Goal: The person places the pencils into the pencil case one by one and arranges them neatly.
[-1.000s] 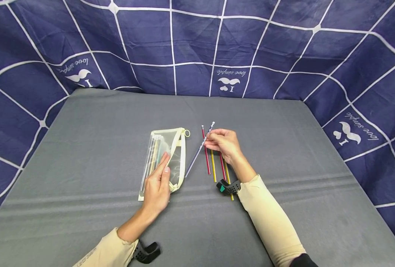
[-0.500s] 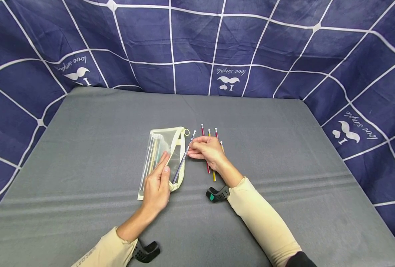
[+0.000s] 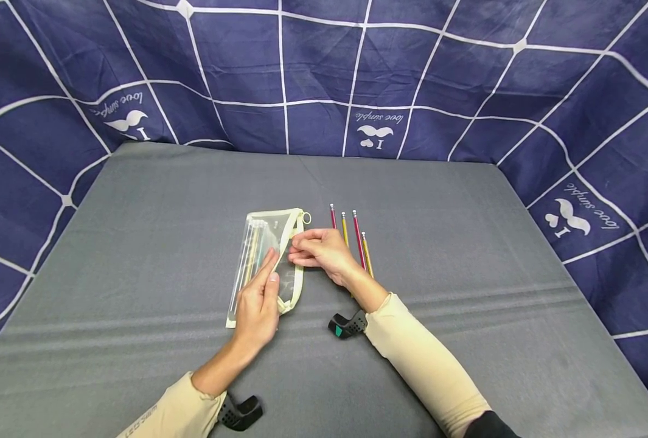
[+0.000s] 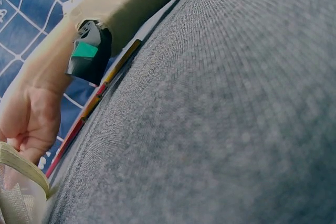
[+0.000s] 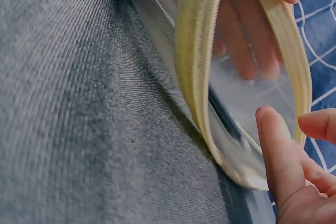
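A clear pencil pouch (image 3: 262, 234) with a cream zip edge lies at the middle of the table, several long thin items inside. My left hand (image 3: 257, 307) holds the pouch by its upper lip; in the right wrist view its fingers (image 5: 247, 56) show through the clear film. The mouth gapes toward my right hand (image 3: 326, 254), whose fingertips are at the opening. In the right wrist view, that hand's thumb and finger stand apart with nothing between them. A dark pencil (image 5: 224, 113) lies inside the pouch, just past the zip.
Red and yellow pencils (image 3: 359, 234) lie side by side to the right of the pouch, partly under my right hand and wrist. A grey cloth covers the table (image 3: 466, 231). A blue checked curtain (image 3: 324, 73) hangs behind and around it.
My right hand has moved left to the pouch mouth, and the dark pencil it held has gone into the pouch and been let go. My left hand has stayed in place.
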The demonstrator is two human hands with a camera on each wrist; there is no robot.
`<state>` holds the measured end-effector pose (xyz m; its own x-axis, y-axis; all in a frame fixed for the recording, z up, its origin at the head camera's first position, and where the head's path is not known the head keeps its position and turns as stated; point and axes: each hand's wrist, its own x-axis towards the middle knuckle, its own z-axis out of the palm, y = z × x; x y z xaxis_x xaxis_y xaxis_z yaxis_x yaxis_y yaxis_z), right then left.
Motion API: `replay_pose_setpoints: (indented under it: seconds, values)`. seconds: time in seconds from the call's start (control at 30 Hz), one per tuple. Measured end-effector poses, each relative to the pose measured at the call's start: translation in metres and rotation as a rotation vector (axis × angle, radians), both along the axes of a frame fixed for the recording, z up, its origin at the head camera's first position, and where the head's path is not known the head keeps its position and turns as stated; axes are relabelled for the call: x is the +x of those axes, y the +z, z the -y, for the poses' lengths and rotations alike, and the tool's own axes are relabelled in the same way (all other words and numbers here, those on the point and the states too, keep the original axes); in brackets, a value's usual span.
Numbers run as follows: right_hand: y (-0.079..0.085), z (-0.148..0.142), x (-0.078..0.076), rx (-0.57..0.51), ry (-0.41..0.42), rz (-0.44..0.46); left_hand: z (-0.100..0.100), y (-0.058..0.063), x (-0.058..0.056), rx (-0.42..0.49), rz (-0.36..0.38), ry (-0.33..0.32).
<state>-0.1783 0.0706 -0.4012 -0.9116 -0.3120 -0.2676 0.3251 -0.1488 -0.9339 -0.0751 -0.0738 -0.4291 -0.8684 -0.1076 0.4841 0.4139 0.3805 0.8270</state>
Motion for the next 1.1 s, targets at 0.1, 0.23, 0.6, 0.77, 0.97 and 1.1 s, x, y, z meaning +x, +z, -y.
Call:
replay_pose_setpoints:
  seconds: [0.1,0.23,0.6,0.77,0.97,1.1]
  values:
    - [0.002,-0.003,0.002,-0.012,0.008,-0.014,0.0,0.0,0.0,0.007,0.001,-0.003]
    - [0.004,-0.008,0.003,-0.021,0.002,-0.022,0.0,0.001,0.0,0.007,0.006,-0.001]
    - [0.004,-0.014,0.002,-0.015,-0.008,-0.038,0.0,0.0,0.0,0.002,0.006,-0.001]
    - [0.006,-0.019,0.002,0.003,-0.015,-0.04,-0.001,0.0,0.0,0.003,0.002,-0.003]
    - [0.006,-0.031,0.002,0.035,-0.031,-0.043,-0.001,-0.001,0.0,0.008,0.006,-0.001]
    - [0.005,-0.041,0.0,0.036,-0.067,-0.037,-0.001,-0.001,0.0,0.01,0.016,0.002]
